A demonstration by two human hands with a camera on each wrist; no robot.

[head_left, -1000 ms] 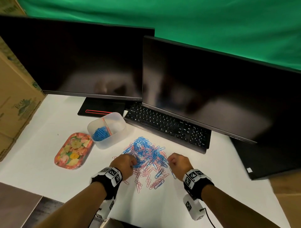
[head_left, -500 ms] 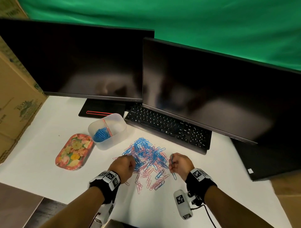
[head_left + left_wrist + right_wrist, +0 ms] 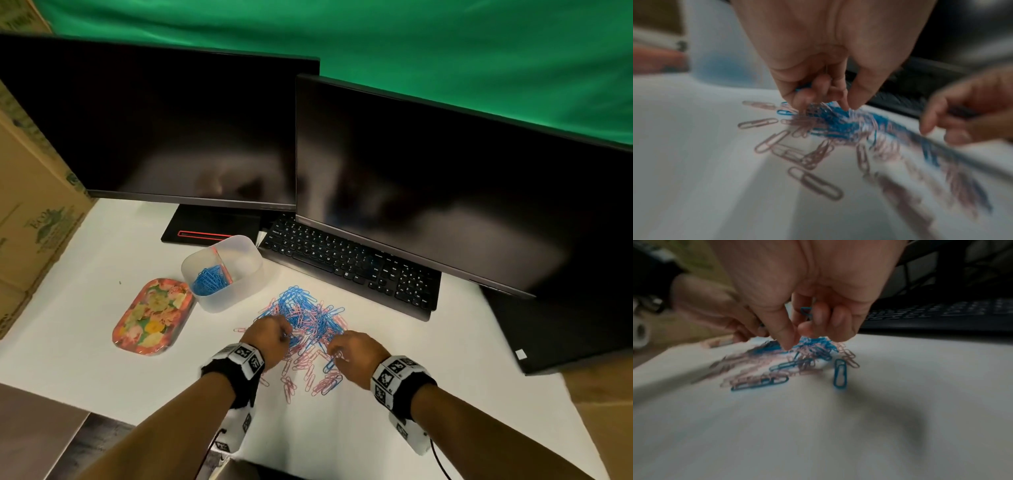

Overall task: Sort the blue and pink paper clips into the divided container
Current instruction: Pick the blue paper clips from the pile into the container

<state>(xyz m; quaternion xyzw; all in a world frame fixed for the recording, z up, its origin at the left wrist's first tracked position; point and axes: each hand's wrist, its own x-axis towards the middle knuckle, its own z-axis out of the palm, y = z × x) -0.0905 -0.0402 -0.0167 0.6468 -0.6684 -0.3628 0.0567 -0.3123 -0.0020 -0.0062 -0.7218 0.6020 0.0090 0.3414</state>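
Note:
A heap of blue and pink paper clips (image 3: 305, 317) lies on the white table in front of the keyboard. The translucent divided container (image 3: 239, 253) stands to its upper left, with blue clips (image 3: 209, 279) in its left compartment. The right compartment looks bare. My left hand (image 3: 274, 334) sits at the heap's left edge. Its curled fingers (image 3: 830, 100) hold blue clips (image 3: 802, 86) against the palm while the fingertips touch the heap. My right hand (image 3: 337, 349) is at the heap's near right. It keeps a blue clip (image 3: 806, 312) in its curled fingers, with the thumb (image 3: 786, 339) down on the clips.
A floral tray (image 3: 150, 317) lies left of the container. A black keyboard (image 3: 349, 267) and two dark monitors (image 3: 428, 192) stand behind the heap. A cardboard box (image 3: 30, 212) borders the table's left side. Bare white table (image 3: 411, 428) runs to the near edge.
My right hand, which had lifted slightly with a blue clip half a second ago, has come back down onto the heap. My left hand has stayed at the heap's left edge.

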